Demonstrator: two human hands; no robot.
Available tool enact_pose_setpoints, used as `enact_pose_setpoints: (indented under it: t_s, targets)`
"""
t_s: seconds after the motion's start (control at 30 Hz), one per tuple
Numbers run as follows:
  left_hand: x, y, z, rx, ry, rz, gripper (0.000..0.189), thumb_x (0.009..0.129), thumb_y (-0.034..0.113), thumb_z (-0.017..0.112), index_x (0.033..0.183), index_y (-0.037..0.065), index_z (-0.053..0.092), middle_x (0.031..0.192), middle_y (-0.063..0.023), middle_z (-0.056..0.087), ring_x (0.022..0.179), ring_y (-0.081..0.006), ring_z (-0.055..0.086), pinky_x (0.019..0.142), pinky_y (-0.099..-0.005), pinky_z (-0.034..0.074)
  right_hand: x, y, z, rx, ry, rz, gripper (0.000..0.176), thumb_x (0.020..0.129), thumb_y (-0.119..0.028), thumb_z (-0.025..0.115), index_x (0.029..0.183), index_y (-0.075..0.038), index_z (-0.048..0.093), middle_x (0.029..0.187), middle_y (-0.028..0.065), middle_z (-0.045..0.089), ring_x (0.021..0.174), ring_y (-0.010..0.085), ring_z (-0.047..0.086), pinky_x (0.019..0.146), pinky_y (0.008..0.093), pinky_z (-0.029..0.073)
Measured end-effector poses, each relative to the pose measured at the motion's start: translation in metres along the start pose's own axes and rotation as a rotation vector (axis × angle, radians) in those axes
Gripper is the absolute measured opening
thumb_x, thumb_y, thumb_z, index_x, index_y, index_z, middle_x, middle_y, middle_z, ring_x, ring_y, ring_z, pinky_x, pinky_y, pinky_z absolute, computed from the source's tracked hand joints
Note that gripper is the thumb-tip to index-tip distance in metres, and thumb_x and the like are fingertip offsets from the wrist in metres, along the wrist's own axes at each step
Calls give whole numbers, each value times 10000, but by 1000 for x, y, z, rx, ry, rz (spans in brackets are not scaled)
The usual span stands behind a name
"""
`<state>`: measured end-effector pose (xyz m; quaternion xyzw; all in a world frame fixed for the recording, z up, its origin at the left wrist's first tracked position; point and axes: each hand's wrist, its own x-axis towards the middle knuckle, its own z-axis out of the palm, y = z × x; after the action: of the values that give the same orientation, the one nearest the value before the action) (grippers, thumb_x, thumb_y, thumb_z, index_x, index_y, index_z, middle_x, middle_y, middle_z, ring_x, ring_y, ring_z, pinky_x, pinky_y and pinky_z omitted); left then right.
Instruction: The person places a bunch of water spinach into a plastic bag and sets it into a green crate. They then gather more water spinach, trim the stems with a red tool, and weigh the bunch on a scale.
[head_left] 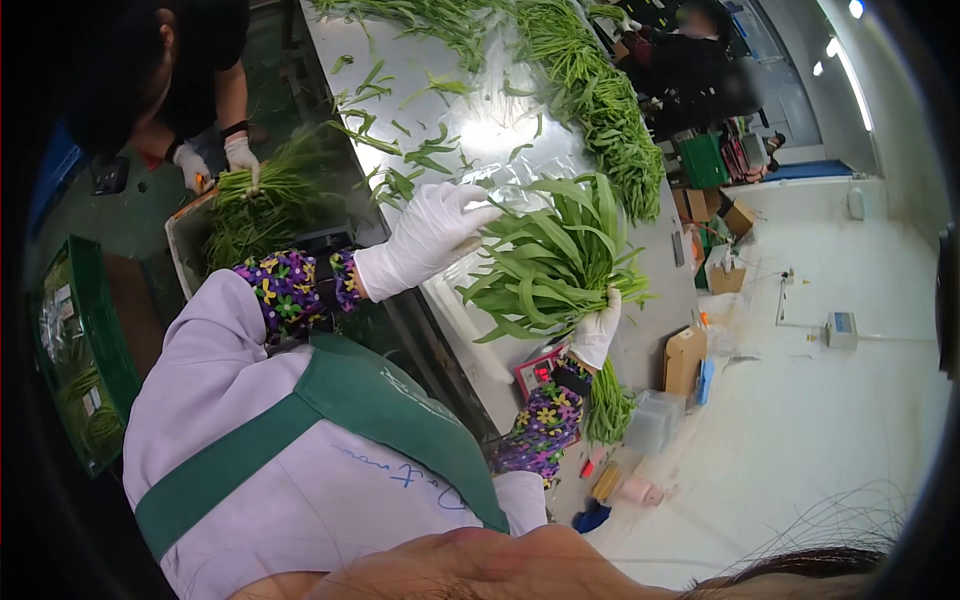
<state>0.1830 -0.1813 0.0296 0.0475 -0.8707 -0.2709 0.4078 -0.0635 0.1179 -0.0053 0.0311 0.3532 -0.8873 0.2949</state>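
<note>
A bunch of long-leaved greens point(545, 255) is held at its stems by my right hand point(600, 330), in a white glove. My left hand point(425, 240), also white-gloved, is beside the leaf tips with thumb and fingers apart; whether it touches them I cannot tell. Both forearms wear purple floral sleeves. Beneath is a metal table point(400, 60) with loose leaves scattered over it. A long pile of greens point(600, 110) lies along its far side. Near my right wrist are a red scale point(540, 370) with a lit display and another bunch point(607, 405).
At upper left, a co-worker's gloved hands point(240, 160) hold greens over a crate point(185, 245). A green crate point(95, 340) with packed greens stands at left. Clear plastic containers point(655, 418) and a cardboard box point(684, 360) are at right. Another person point(690, 75) is at the back.
</note>
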Motion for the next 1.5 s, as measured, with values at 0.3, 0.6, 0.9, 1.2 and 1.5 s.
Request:
enact_pose_setpoints:
  t_s: [0.3, 0.6, 0.9, 1.2, 1.5]
  targets:
    - [12, 8, 27, -175, -103, 147, 176, 680, 187, 744, 849, 186, 696, 1057, -17, 611, 995, -271, 546, 858, -408, 415, -40, 6, -8, -437, -15, -269, 308, 967, -81, 517, 1255, 18, 470, 1169, 108, 595, 1038, 169, 585, 900, 294, 510]
    - [4, -24, 14, -634, -539, -412, 345, 823, 177, 649, 1129, 18, 633, 1146, -97, 627, 1020, -211, 581, 862, -336, 451, -61, -34, -24, -457, 221, -318, 136, 936, -127, 558, 1032, -42, 605, 980, 64, 666, 922, 213, 637, 876, 395, 534]
    - [-32, 71, 55, 324, -129, -181, 360, 783, 129, 691, 1138, 169, 643, 966, -53, 623, 915, -285, 575, 787, -391, 456, -56, -121, -91, 94, 255, -91, 113, 908, -120, 583, 1003, -70, 617, 921, 33, 671, 881, 188, 646, 816, 382, 559]
    - [-35, 213, 127, 122, -92, 159, 480, 624, 205, 811, 1079, 228, 660, 1061, 12, 592, 970, -259, 532, 856, -386, 420, -48, -153, -98, 227, 45, 50, 100, 908, -100, 561, 995, -91, 607, 931, 29, 656, 888, 188, 638, 833, 385, 552]
    - [-30, 219, 165, 179, -128, 135, 403, 647, 206, 736, 1042, 201, 660, 1058, 11, 580, 1021, -205, 527, 921, -390, 396, -48, -156, -100, 177, 77, 27, 105, 900, -114, 572, 995, -94, 612, 937, 35, 647, 883, 183, 627, 839, 413, 546]
